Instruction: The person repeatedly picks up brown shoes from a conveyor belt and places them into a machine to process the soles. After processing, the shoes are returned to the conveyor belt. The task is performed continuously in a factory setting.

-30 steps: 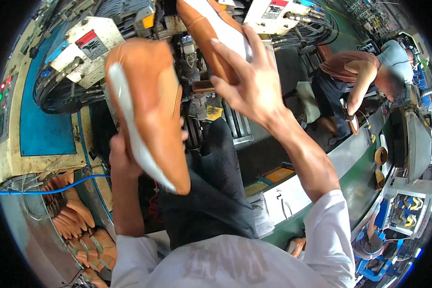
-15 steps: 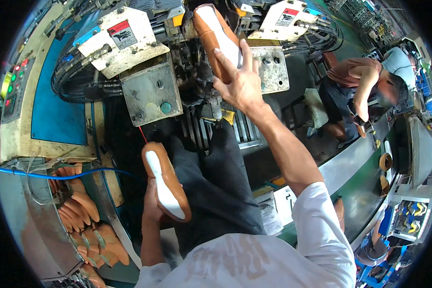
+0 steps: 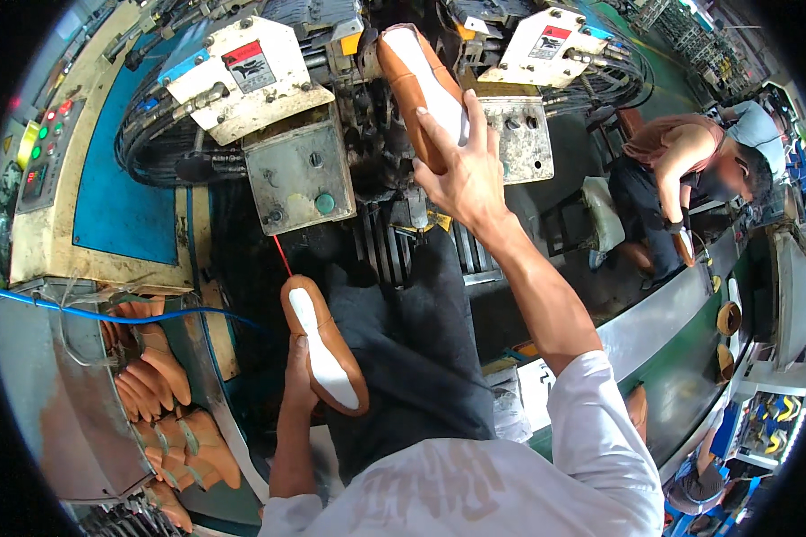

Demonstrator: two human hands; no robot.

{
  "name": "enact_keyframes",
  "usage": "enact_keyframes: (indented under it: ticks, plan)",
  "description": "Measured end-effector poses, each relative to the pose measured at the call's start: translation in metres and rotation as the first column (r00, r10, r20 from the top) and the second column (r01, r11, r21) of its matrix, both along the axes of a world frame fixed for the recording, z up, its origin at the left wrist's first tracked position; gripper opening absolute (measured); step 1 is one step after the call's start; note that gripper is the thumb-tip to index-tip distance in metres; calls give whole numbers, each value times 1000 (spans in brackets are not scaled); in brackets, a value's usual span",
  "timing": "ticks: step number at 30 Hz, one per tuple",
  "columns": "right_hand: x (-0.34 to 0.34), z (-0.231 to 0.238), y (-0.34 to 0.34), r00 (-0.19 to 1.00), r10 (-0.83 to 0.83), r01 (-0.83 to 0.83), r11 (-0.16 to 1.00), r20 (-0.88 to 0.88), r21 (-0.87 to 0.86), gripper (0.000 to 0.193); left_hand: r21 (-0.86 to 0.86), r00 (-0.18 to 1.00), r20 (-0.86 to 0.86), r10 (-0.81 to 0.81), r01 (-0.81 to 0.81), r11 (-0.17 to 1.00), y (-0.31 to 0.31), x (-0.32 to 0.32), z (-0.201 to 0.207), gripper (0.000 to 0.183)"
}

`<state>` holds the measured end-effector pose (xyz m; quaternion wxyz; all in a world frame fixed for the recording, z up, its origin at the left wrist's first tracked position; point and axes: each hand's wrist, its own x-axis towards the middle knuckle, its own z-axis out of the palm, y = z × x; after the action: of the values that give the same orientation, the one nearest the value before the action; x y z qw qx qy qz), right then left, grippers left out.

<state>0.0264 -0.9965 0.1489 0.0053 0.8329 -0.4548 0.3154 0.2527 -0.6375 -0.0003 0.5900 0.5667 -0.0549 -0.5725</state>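
My left hand [image 3: 299, 374] grips a brown shoe upper [image 3: 329, 358], its white underside turned up, low beside my left thigh; the fingers beneath it are hidden. My right hand [image 3: 470, 179] reaches forward over a second brown shoe upper [image 3: 410, 67], also white side up. Its thumb lies along one side and its fingers rest on the white underside and far side. This second piece lies among the dark central parts of a machine [image 3: 300, 166], toe end pointing away from me. Whether the machine clamps it I cannot tell.
Pale guard plates [image 3: 242, 72] with hoses flank the machine. A control panel [image 3: 49, 152] stands far left. Stacked brown uppers [image 3: 157, 376] fill a rack at left, near a blue hose [image 3: 125, 318]. A green conveyor [image 3: 681, 385] runs at right; a seated co-worker [image 3: 676, 152] handles a shoe there.
The whole view has shifted slightly to the left, so things appear farther right. Both my hands keep their holds on the two uppers. The co-worker's hands and shoe have moved a little.
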Motion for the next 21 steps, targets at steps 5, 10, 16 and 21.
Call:
enact_keyframes:
  ticks: [5, 10, 16, 21]
  plan:
    - [7, 5, -14, 998, -36, 36, 999, 44, 5, 75, 24, 998, -28, -49, 49, 998, -2, 3, 3, 62]
    - [-21, 21, -16, 999, 24, -25, 999, 38, 37, 72, -45, 998, -37, -49, 47, 998, 5, 6, -11, 62]
    - [-32, 23, -11, 996, 36, -47, 990, 87, 135, 72, -18, 996, -64, -55, 53, 998, -11, 5, -10, 63]
    - [-32, 10, -22, 988, 62, -66, 997, 138, 25, 72, -44, 995, 51, -80, 82, 996, -20, -5, -2, 69]
